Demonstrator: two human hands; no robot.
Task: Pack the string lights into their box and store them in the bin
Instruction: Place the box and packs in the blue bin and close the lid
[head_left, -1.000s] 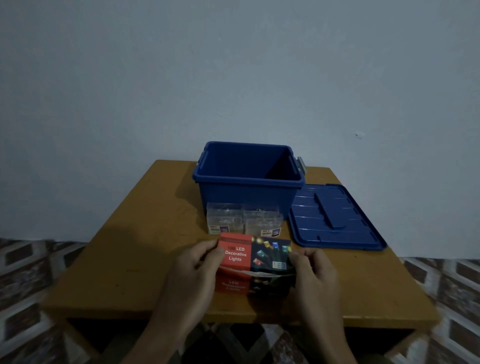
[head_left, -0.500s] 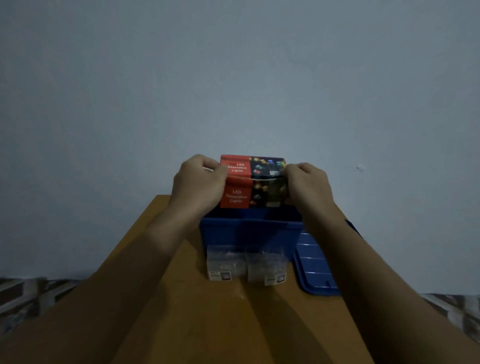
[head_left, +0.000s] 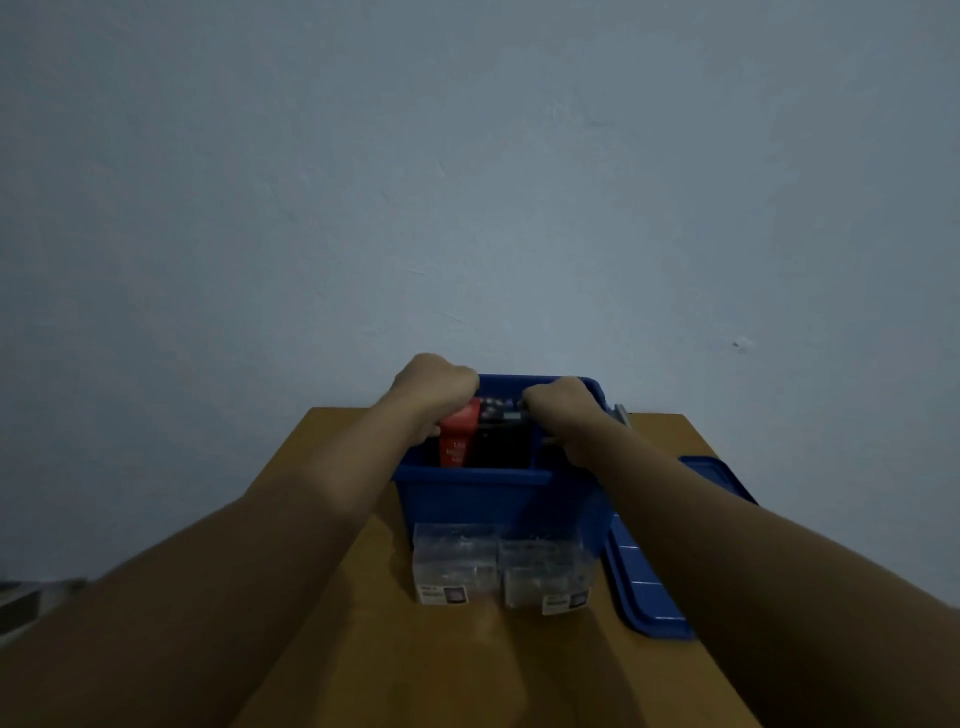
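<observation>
Left hand (head_left: 436, 392) and right hand (head_left: 560, 402): fingers clenched on opposite ends of the lights box (head_left: 460, 439), which sits between them, lowered into the blue bin (head_left: 467, 477). Nearer than the fingers, two clear cases (head_left: 498, 569) on the desk (head_left: 322, 436), just in front of the bin. Bin lid (head_left: 649, 587) lies flat, right of the right-hand fingers.

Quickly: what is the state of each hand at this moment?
Left hand: closed, grips the lights box by its left end.
Right hand: closed, grips its right end.
</observation>
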